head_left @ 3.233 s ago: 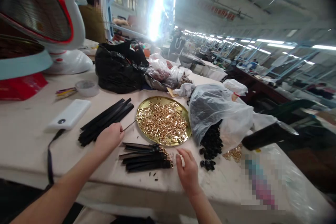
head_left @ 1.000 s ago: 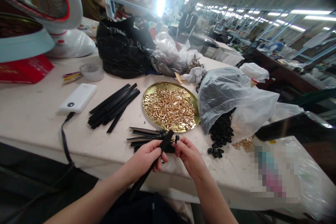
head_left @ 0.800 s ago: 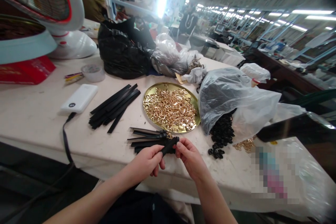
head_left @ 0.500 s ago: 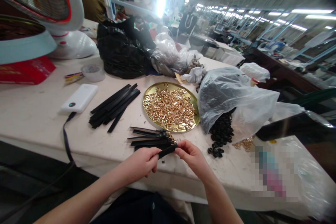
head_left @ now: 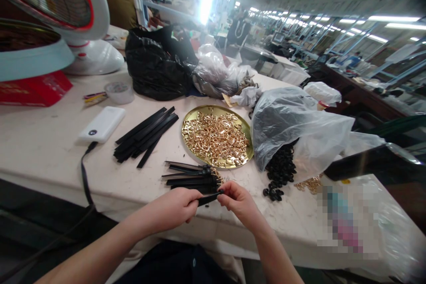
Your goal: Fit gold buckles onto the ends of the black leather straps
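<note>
1. Watching through the head cam from my end: the left hand point(head_left: 182, 206) is closed around a black strip point(head_left: 209, 199), thumb on top.
2. The right hand point(head_left: 238, 204) has the strip's other end pinched in its fingertips. I can't really tell what's at that tip, fingers are in the way.
3. So the strip spans the gap between both hands, over the near side of the pale table point(head_left: 46, 142).
4. Just past the hands I've got a bundle of black straps point(head_left: 188, 174), with gold bits point(head_left: 217, 175) at their right ends.
5. Behind that, a round gold tray point(head_left: 226, 110) heaped with small gold pieces point(head_left: 216, 137).
6. Left of the tray: a pile of flat strips point(head_left: 146, 135), then a white box point(head_left: 104, 124) with a black cable point(head_left: 84, 173).
7. Right of it: a cloudy plastic bag point(head_left: 289, 108), black loops point(head_left: 281, 166) spilling out.
8. Way back: a black bag point(head_left: 159, 66) and a white fan point(head_left: 96, 55).
</note>
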### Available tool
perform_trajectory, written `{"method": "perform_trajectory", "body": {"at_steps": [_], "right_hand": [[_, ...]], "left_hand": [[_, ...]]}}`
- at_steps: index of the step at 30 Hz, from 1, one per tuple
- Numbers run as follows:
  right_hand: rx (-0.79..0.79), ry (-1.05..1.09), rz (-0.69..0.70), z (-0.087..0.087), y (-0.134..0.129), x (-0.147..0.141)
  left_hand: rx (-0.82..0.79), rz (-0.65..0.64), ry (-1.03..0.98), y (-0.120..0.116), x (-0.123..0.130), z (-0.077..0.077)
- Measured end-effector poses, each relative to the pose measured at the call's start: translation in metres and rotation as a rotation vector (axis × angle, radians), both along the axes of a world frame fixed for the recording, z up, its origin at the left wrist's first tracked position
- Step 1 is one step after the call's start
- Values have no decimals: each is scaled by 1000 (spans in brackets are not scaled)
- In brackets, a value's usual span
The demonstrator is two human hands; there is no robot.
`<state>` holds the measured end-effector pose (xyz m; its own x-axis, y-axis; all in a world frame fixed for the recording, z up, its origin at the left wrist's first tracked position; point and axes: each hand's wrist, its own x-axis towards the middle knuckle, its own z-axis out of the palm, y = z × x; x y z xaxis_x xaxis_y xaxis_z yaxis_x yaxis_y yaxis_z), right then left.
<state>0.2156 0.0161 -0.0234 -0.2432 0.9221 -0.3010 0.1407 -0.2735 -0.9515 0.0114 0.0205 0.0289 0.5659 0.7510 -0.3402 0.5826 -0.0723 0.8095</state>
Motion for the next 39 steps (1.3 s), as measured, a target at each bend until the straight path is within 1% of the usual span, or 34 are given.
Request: {"method": "perform_trajectory", "body": {"at_steps": [3,5,7,11,13,16,19,23,25,27,29,31,33,36,39], "right_hand": [[82,-157,48,0,-3,-1],[126,-211,76,1,-3,-1],[108,-150,51,1,-3,-2],[-18,78,-56,-3,-2,-5],[-52,143,-100,-6,-3,-7],[-42,146,-151,-8,-4,-9],[-15,161,-143,-8,-4,-10],[-14,204,-188,-11,-5,-15],[-23,160,-176,-11,-6,-18],[-17,123,-154,-9,-8,-19],[14,119,-124,-6,-9,-17],[15,163,-81,-4,-11,-13],[-37,252,-65,-4,-12,-9],[-138,338,-63,-8,-13,-8],[-228,386,19,-11,-15,-10]], "left_hand": [[24,-46,2,-1,0,-8],[45,-40,22,-1,1,-13],[56,-15,34,-1,2,-14],[42,13,18,-1,4,-17],[53,44,19,-2,5,-20],[55,53,6,-5,7,-24],[72,51,-7,-6,11,-24],[113,145,-5,-8,19,-25],[106,188,-13,-10,21,-28],[79,188,-25,-10,20,-29],[45,168,-48,-9,17,-28],[17,175,-83,-7,13,-24],[-1,191,-113,-6,11,-20],[-28,171,-130,-6,12,-18],[-51,165,-162,-11,14,-22]]}}
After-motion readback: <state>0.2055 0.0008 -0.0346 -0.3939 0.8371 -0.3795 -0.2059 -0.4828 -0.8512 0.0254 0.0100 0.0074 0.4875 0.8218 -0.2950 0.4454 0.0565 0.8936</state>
